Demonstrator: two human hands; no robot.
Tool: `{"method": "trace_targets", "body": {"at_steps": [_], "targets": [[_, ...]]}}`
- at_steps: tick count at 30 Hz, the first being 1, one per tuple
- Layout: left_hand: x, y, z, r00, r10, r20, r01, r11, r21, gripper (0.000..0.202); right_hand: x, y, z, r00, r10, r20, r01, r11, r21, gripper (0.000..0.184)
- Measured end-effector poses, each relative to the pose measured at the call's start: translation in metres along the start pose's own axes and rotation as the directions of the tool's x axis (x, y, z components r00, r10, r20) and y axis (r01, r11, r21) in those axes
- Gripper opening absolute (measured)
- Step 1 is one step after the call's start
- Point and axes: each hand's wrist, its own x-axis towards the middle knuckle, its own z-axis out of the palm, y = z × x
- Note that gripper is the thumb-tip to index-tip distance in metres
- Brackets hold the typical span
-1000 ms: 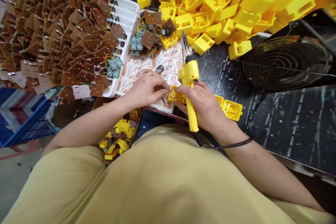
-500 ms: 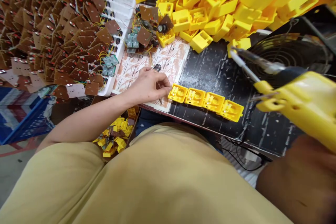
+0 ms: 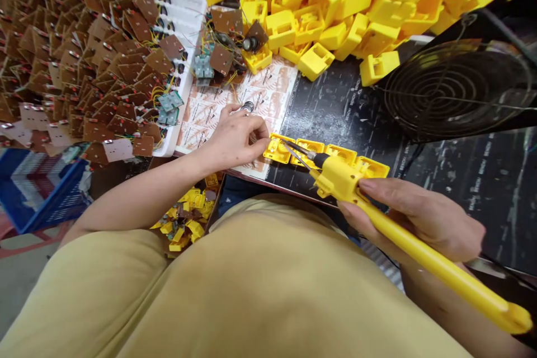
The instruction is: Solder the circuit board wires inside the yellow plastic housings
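My right hand (image 3: 428, 218) is wrapped round a yellow soldering iron (image 3: 342, 178), a gun type with a thin tube beside its tip. The tip is at the leftmost yellow plastic casing (image 3: 277, 152), the end one of a short row of open casings on the bench. My left hand (image 3: 237, 137) pinches that casing's left edge between thumb and fingers. Behind the iron, the other casings (image 3: 371, 168) are partly hidden. Beside my left knuckles is a small round metallic part (image 3: 248, 106), its kind unclear.
Yellow housings (image 3: 319, 5) are heaped at the back. Brown circuit boards (image 3: 79, 61) with wires crowd a white foam tray (image 3: 184, 8) on the left. A round-grilled fan (image 3: 436, 92) stands at the right. Below the bench are a blue crate (image 3: 37, 190) and more yellow parts (image 3: 187, 218).
My right hand has swung the soldering iron in from the right, and its tip is now at the leftmost casing. The left hand keeps its pinch there. The view has shifted slightly.
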Motion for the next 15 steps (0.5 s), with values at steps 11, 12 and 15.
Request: {"method": "trace_targets", "body": {"at_steps": [11, 12, 15], "targets": [[0.006, 0.001, -0.005, 0.999, 0.032, 0.042, -0.035, 0.997, 0.068, 0.015, 0.029, -0.010, 0.004, 0.962, -0.265, 0.063, 0.269, 0.961, -0.065, 0.027], [0.007, 0.002, -0.005, 0.998, 0.033, 0.044, -0.036, 0.997, 0.073, 0.014, 0.029, -0.012, 0.002, 0.962, -0.260, 0.080, 0.265, 0.962, -0.057, 0.026], [0.010, 0.002, -0.006, 0.998, 0.032, 0.056, -0.037, 0.996, 0.082, 0.013, 0.023, -0.014, -0.009, 0.990, -0.096, 0.104, 0.098, 0.995, -0.018, 0.018]]}}
